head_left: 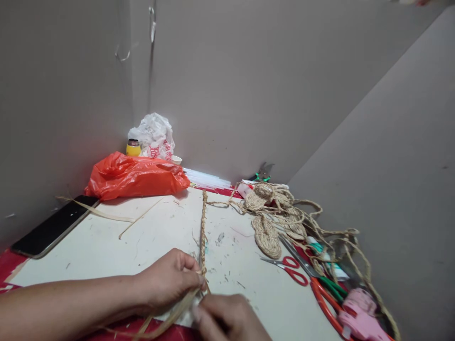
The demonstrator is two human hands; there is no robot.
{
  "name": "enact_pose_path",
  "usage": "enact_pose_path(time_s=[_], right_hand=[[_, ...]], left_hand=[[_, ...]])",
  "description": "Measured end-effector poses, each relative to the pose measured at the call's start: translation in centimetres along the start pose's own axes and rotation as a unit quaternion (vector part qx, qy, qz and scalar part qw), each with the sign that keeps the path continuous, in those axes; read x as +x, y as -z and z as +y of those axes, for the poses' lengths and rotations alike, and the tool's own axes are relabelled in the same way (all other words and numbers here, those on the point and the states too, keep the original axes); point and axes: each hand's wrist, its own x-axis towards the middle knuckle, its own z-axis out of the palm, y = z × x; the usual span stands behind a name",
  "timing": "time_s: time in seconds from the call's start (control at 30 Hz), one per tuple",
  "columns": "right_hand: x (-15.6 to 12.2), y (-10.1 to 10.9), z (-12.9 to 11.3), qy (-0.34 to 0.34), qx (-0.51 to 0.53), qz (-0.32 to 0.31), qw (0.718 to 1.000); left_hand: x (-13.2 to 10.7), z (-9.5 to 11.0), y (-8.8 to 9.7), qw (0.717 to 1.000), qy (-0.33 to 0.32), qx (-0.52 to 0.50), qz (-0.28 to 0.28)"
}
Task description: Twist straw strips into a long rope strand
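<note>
A thin braided straw cord (203,227) runs straight up the white board (170,255) from my hands. My left hand (174,279) is closed, with thumb and fingers pinching the near end of the braid. Close beside it, my right hand (231,315) is closed at the loose flat straw strands (179,308) coming out of that end; its fingertips are partly blurred. These pale strands curve down to the left, below my left wrist. More dry straw strands (113,217) lie on the board at the left.
Coiled, braided rope (267,237) piles up at right. Near it lie small red-handled scissors (289,269), larger scissors (325,303) and a pink glue gun (362,317). A phone (57,227), red plastic bag (138,177), yellow jar (133,148) and white glue sticks (206,179) line the left and back.
</note>
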Motion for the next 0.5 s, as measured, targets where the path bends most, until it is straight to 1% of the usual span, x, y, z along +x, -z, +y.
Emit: enact_pose_path(time_s=[0.07,0.1,0.13,0.17,0.2,0.27,0.3,0.37,0.43,0.5], right_hand=[[0.2,1.1,0.1,-0.015,0.038,0.120,0.992],[0.4,1.6,0.2,-0.025,0.058,0.156,0.986],[0.7,1.8,0.3,-0.035,0.085,0.163,0.982],[1.0,1.9,0.5,-0.044,0.119,0.139,0.982],[1.2,1.8,0.7,-0.056,0.159,0.091,0.981],[1.7,1.4,1.1,-0.086,0.228,-0.014,0.970],[1.8,1.2,1.3,-0.101,0.246,-0.048,0.963],[1.9,1.0,1.7,-0.117,0.253,-0.076,0.957],[2.1,1.1,2.1,-0.107,0.265,-0.083,0.955],[2.2,1.1,2.4,-0.107,0.299,-0.092,0.944]], left_hand=[[-0.1,0.2,0.1,1.000,-0.003,-0.010,-0.011],[-0.1,0.2,0.1,1.000,-0.003,-0.014,-0.018],[-0.1,0.2,0.2,0.999,-0.007,-0.019,-0.030],[-0.1,0.2,0.2,0.999,-0.014,-0.028,-0.045],[-0.1,0.1,0.3,0.997,-0.024,-0.035,-0.059],[0.0,-0.1,0.4,0.995,-0.041,-0.042,-0.077],[0.1,-0.2,0.4,0.995,-0.044,-0.038,-0.083],[0.2,-0.3,0.6,0.995,-0.034,-0.014,-0.090],[0.2,-0.2,0.8,0.995,-0.020,0.031,-0.091],[0.1,0.1,1.1,0.992,-0.016,0.102,-0.072]])
